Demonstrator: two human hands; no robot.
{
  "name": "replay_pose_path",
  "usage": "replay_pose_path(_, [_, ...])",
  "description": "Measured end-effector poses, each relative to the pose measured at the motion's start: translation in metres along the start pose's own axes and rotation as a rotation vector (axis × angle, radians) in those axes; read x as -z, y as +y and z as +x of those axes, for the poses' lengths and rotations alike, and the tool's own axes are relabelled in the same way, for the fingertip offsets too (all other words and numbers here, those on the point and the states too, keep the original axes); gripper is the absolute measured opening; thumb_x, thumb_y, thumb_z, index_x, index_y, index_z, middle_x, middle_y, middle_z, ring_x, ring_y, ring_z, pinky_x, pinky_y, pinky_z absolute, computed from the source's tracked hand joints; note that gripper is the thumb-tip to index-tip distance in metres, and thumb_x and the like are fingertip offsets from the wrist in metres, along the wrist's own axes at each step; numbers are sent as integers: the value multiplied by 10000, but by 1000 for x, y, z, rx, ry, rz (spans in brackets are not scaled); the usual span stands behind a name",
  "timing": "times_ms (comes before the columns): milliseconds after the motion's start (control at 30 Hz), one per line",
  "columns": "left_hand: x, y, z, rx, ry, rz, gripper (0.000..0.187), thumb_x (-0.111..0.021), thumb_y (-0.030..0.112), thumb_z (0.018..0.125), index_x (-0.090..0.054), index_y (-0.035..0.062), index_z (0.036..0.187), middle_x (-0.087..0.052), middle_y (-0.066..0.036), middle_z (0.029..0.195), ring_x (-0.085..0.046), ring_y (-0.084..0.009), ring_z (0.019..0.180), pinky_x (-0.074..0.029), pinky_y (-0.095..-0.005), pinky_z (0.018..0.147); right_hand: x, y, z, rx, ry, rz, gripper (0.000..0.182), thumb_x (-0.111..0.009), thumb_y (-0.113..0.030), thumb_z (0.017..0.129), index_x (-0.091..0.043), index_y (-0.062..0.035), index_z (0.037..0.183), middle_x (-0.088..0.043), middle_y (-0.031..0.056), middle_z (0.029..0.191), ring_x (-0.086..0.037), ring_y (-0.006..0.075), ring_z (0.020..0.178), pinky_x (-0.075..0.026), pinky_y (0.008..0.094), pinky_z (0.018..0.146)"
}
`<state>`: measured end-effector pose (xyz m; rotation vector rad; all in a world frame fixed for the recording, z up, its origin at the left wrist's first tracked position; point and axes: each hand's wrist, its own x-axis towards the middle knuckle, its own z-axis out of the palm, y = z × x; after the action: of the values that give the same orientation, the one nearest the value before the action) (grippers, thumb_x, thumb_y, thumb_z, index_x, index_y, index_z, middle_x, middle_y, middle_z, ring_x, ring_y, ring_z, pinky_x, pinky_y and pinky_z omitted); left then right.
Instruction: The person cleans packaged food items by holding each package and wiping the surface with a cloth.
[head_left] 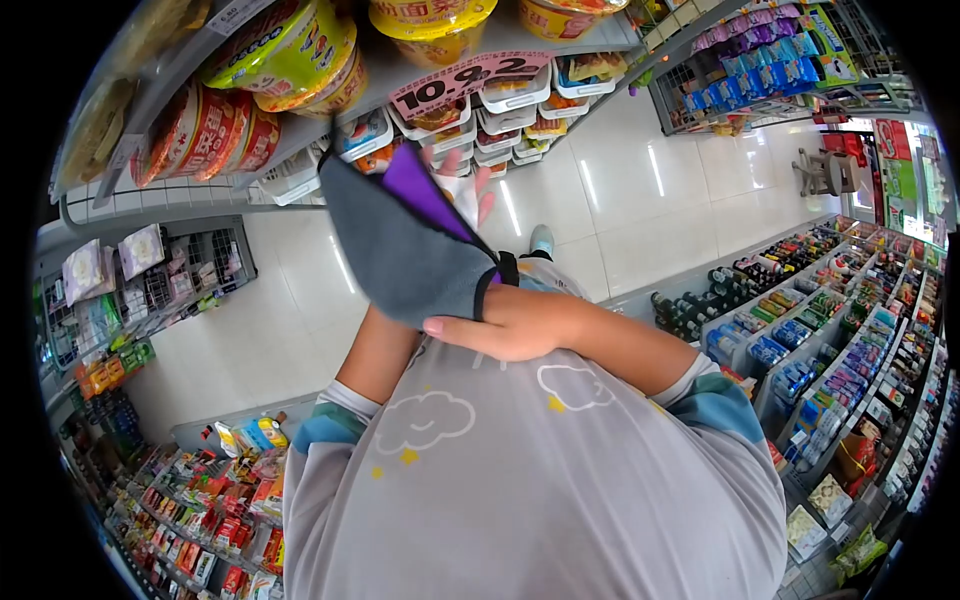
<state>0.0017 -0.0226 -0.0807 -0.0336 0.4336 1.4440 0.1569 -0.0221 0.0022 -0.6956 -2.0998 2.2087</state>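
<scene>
A dark grey padded piece of fabric (410, 240) with black edging and a purple lining is in front of my body, with its narrow point up at the left. My right hand (515, 325) grips its lower right edge, thumb lying outside. A short black strap (508, 268) sticks out beside that hand. My left forearm runs up behind the fabric, which hides most of my left hand (485, 195). Its fingers show past the purple side, stretched and apart. Something white (462, 198) lies at its palm; I cannot make out what it is.
Overhead at the front is a shelf with instant noodle bowls (430, 25) and a pink price sign (470, 82). White food trays (500, 125) stack beneath. Shelves of bottles and packets (800, 330) line the right; packed snacks (220, 510) stand lower left. A stool (825, 172) stands far right.
</scene>
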Motion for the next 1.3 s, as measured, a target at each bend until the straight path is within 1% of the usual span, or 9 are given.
replay_pose_path(167, [-1, 17, -11, 8, 77, -188, 401, -512, 444, 979, -554, 100, 1181, -581, -108, 1141, -446, -403, 1302, -318, -594, 1124, 7, -6, -16, -217, 45, 270, 641, -400, -545, 1011, -532, 22, 1281, -607, 151, 1199, -555, 247, 1081, -416, 334, 979])
replay_pose_path(333, [23, 26, -21, 34, 265, -197, 399, -506, 463, 965, -638, 86, 979, -653, -109, 1086, -480, -408, 1270, -291, -618, 1125, 21, 21, -30, -20, 1007, 713, 727, -306, -620, 1012, -630, 29, 1053, -620, 86, 961, -546, 171, 919, -447, 315, 885])
replay_pose_path(433, [43, 33, -20, 33, 179, -190, 375, -487, 424, 979, -644, 84, 1004, -660, -107, 1091, -468, -420, 1288, -302, -640, 1111, 40, -8, -63, 186, 951, 977, 630, -388, -574, 1017, -638, 3, 977, -629, 85, 924, -574, 145, 803, -492, 338, 769])
replay_pose_path(533, [33, 33, -22, 30, 107, -143, 357, -456, 398, 993, -633, 88, 985, -645, -125, 1164, -468, -436, 1285, -337, -648, 1085, 51, 5, -78, -500, 634, -112, 492, -549, -510, 971, -641, -27, 967, -653, 103, 914, -631, 192, 684, -510, 357, 641])
replay_pose_path(633, [15, 21, -19, -31, 219, -48, 340, -461, 427, 998, -604, 120, 1033, -616, -145, 1211, -503, -450, 1241, -392, -654, 1031, 30, -8, -51, -159, 629, -673, 475, -744, -449, 820, -626, -22, 993, -655, 145, 957, -640, 321, 705, -506, 388, 608])
replay_pose_path(800, [0, -5, -11, 10, 284, 74, 400, -437, 514, 1003, -543, 145, 1118, -607, -117, 1168, -604, -380, 1103, -504, -567, 931, 7, 6, -20, -12, 686, -561, 706, -794, -437, 759, -531, -74, 1304, -651, 161, 1142, -663, 348, 926, -541, 385, 744])
replay_pose_path(1000, [-36, 3, -26, 110, 407, 415, 394, -409, 499, 1017, -557, 156, 1143, -601, -91, 1205, -570, -253, 1143, -445, -491, 957, 19, 18, -23, -9, 782, -414, 385, -729, -271, 859, -652, -34, 1152, -717, 107, 833, -688, 281, 712, -527, 353, 673])
replay_pose_path(1100, [-29, 16, -33, 51, 248, 785, 489, -389, 513, 1021, -523, 92, 1230, -576, -51, 1235, -545, -189, 1144, -419, -390, 990, 29, 30, -31, -83, 712, 187, 404, -718, -281, 895, -629, 21, 1148, -703, 77, 868, -648, 102, 799, -523, 292, 714])
replay_pose_path(1300, [-28, 23, -42, 53, 96, 454, 770, -340, 637, 980, -445, -10, 1384, -561, -145, 1350, -562, -262, 1220, -399, -404, 1076, 27, 31, -37, -35, 575, 849, 382, -678, -227, 938, -593, 38, 1199, -666, 57, 1109, -621, 102, 997, -498, 252, 878])
